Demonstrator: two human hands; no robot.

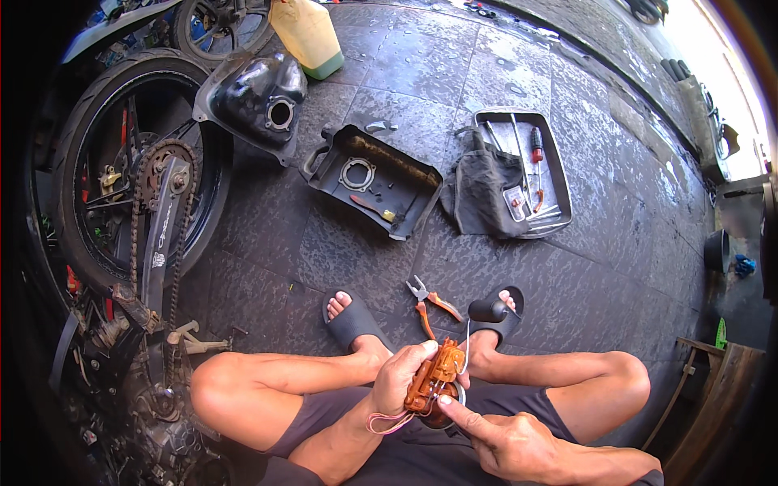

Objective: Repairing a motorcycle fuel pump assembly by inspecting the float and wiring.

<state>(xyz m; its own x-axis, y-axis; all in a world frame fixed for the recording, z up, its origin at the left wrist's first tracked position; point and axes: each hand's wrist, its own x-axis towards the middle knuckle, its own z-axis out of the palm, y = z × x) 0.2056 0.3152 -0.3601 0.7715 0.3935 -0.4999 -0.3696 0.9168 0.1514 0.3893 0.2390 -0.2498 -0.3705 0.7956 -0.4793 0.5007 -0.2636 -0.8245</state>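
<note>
Left hand [397, 377]: wrapped round amber unit [438, 374] above shorts [531, 401], seemingly steadying it.
Right hand [510, 445]: index extended onto unit, others curled; can't tell if they hold anything.
Pliers [421, 299]: on floor [369, 263] between sandals [354, 326], presumably for easy reach.
Black bin [405, 180]: farther out, corrals ring [357, 189] and brush-like tool [374, 208], likely against loss.

From where I stand, I see an amber-brown, translucent-looking plastic assembly [438, 377], blocky and ribbed, held tilted in the left hand [401, 373], between the knees. The right index finger [458, 411] touches its lower end, beside a rounded dark part with a pale rim. Thin pinkish wires [385, 422] loop out leftward; a slim pale rod [467, 347] rises to a black cylinder [488, 311].
</note>
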